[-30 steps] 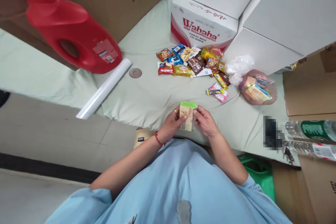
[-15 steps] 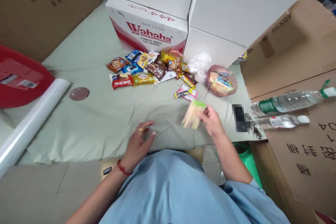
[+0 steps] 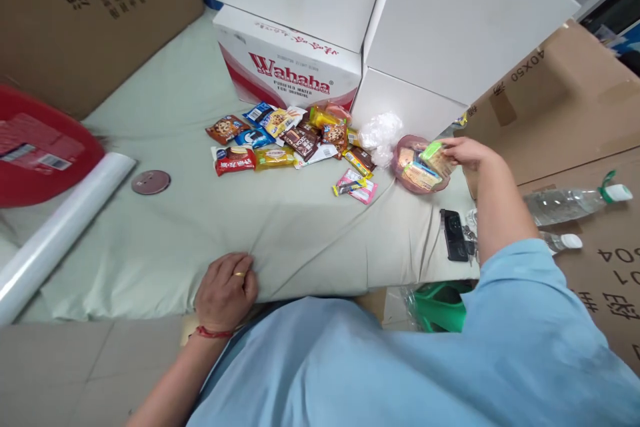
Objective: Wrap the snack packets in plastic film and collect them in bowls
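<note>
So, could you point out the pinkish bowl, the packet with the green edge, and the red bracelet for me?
Pinkish bowl [image 3: 406, 180]: head view, lower left of its wall.
Green-edged packet [image 3: 438, 161]: head view, its beige face.
Red bracelet [image 3: 214, 333]: head view, middle of its band.

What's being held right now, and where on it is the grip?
The right hand pinches the green-ended packet by its edge on the picture's right, at the bowl. The left hand shows nothing held.

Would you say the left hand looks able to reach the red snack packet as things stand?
Probably yes: only pale green cloth shows between the left hand and the red snack packet, which lies uncovered.
</note>
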A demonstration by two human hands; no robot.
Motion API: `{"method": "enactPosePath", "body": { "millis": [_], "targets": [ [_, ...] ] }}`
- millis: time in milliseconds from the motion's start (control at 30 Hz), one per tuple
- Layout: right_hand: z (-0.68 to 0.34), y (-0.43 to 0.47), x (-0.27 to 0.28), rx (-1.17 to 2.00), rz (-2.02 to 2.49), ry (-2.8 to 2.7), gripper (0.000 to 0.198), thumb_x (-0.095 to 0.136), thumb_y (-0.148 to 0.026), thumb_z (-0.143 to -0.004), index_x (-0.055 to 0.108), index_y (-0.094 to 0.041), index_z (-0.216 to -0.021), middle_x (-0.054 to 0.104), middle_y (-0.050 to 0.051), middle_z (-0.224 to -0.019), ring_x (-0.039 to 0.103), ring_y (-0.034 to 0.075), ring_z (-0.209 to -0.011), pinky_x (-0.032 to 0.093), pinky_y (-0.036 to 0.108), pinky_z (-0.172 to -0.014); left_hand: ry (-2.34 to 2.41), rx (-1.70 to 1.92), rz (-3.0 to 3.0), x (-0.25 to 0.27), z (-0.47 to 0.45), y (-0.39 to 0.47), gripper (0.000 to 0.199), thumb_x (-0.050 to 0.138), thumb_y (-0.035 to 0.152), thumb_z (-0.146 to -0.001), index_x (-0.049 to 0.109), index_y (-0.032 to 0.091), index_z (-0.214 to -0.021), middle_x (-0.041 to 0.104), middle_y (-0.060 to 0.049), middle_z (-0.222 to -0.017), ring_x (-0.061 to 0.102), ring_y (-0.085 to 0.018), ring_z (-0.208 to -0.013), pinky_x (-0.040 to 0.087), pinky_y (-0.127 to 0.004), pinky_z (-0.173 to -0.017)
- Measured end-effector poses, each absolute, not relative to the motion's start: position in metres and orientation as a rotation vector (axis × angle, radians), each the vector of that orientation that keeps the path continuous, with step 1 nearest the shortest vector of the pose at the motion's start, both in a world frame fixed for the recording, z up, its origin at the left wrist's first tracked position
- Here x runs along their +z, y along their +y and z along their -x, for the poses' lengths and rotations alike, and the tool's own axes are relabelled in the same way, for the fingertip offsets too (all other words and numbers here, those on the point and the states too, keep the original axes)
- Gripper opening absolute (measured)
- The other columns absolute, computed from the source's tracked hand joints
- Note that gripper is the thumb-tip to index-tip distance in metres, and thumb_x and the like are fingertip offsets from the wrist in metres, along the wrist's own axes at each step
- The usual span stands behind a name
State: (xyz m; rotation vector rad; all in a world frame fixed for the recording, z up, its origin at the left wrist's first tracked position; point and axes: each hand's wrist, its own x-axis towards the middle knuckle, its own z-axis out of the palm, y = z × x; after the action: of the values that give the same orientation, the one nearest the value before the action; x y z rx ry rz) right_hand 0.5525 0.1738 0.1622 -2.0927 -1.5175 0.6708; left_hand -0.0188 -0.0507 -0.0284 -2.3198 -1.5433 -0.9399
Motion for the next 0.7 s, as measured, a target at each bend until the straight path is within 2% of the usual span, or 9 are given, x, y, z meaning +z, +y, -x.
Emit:
{"method": "enactPosePath", "body": {
  "millis": [100,200,300,433,533,600,700],
  "targets": [
    [-0.53,0.188,0.137,0.585,2.302,-1.822,0.033,0.066,-0.012,-0.083,0.079,-0.016,-0.113,0.075,0.008,-0.091,0.061,0.017,-0.074,0.05,0.03,-0.078,-1.534,-0.935,2.314,-0.026,0.02,-0.051,0.023,0.063,0.007,-0.082,0.067,0.018,-0.102,0.074,-0.01,-0.098,0.067,-0.028,-0.096,0.055,-0.039,-0.086],
    [-0.52,0.192,0.116,0.275,2.293,-1.989,0.042,0.063,-0.018,-0.085,0.077,-0.021,-0.124,0.073,0.011,-0.113,0.065,0.024,-0.095,0.049,0.034,-0.094,-1.543,-0.929,2.31,-0.027,0.02,-0.051,0.024,0.063,0.007,-0.082,0.067,0.017,-0.103,0.074,-0.01,-0.097,0.067,-0.028,-0.097,0.055,-0.038,-0.086],
    [-0.524,0.19,0.111,0.133,2.334,-2.035,0.041,0.058,-0.022,-0.087,0.077,-0.02,-0.124,0.071,0.014,-0.117,0.066,0.027,-0.099,0.049,0.035,-0.095,-1.559,-0.935,2.308,-0.029,0.02,-0.052,0.024,0.062,0.007,-0.082,0.067,0.018,-0.103,0.075,-0.01,-0.098,0.067,-0.027,-0.098,0.056,-0.038,-0.087],
    [-0.516,0.183,0.123,-0.113,2.327,-1.857,0.04,0.048,-0.022,-0.091,0.076,-0.013,-0.118,0.07,0.019,-0.118,0.065,0.029,-0.104,0.048,0.038,-0.097,-1.633,-0.93,2.308,-0.035,0.021,-0.055,0.026,0.061,0.009,-0.083,0.069,0.02,-0.105,0.076,-0.009,-0.102,0.069,-0.027,-0.101,0.056,-0.039,-0.089],
    [-0.486,0.179,0.129,-0.213,2.181,-1.925,0.04,0.042,-0.023,-0.095,0.075,-0.015,-0.116,0.073,0.017,-0.115,0.065,0.028,-0.105,0.048,0.038,-0.096,-1.727,-0.965,2.36,-0.04,0.023,-0.057,0.027,0.061,0.011,-0.082,0.072,0.022,-0.105,0.076,-0.01,-0.104,0.069,-0.028,-0.105,0.056,-0.042,-0.092],
    [-0.457,0.178,0.126,-0.203,2.183,-2.043,0.037,0.044,-0.027,-0.097,0.075,-0.017,-0.114,0.075,0.015,-0.113,0.066,0.028,-0.104,0.048,0.037,-0.093,-1.819,-1.012,2.391,-0.043,0.023,-0.058,0.028,0.06,0.013,-0.083,0.074,0.023,-0.105,0.076,-0.01,-0.106,0.069,-0.029,-0.107,0.056,-0.045,-0.095],
    [-0.415,0.179,0.113,-0.18,2.402,-2.191,0.03,0.059,-0.032,-0.093,0.077,-0.014,-0.11,0.076,0.021,-0.11,0.069,0.033,-0.104,0.049,0.04,-0.089,-1.938,-1.077,2.403,-0.045,0.023,-0.059,0.028,0.06,0.015,-0.082,0.075,0.024,-0.105,0.077,-0.011,-0.108,0.069,-0.031,-0.11,0.055,-0.048,-0.097]
  ]
}}
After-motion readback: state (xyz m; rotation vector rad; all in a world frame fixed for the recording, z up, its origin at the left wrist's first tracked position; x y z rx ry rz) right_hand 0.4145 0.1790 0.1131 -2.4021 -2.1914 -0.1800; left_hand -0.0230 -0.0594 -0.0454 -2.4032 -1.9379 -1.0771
